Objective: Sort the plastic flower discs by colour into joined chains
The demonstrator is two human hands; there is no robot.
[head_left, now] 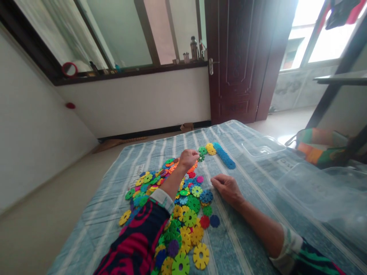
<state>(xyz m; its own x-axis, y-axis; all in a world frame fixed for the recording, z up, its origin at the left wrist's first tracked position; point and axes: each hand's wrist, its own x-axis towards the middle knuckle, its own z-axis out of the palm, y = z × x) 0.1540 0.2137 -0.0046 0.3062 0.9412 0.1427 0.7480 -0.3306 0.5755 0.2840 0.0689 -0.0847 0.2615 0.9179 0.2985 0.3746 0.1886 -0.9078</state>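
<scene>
My left hand (188,158) reaches over the far end of a heap of colourful notched plastic discs (172,229). Its fingers are pinched at the edge of a small green notched disc (201,157), beside another green disc (203,150). Just right of these lie yellow notched discs (211,149) and a long overlapping row of blue discs (224,156). My right hand (228,188) is low over the striped sheet, right of the heap. Its fingers are curled together, and nothing shows at their tips. Near it lies a magenta disc (200,178).
The discs spread over a blue striped bedsheet (109,214). On the right stand a clear plastic lid or tray (262,148) and a larger clear plastic container (321,191). Beyond the bed are a brown door (241,57) and a window ledge (129,74) with small items.
</scene>
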